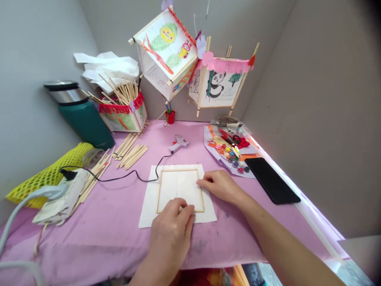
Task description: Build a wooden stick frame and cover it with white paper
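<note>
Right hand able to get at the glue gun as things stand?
Probably yes: the right hand rests by the wooden frame, and the glue gun lies just past the paper sheet, with nothing standing between them.

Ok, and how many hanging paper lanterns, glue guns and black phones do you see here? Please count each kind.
Hanging paper lanterns: 2
Hot glue gun: 1
Black smartphone: 1
Total: 4
</note>
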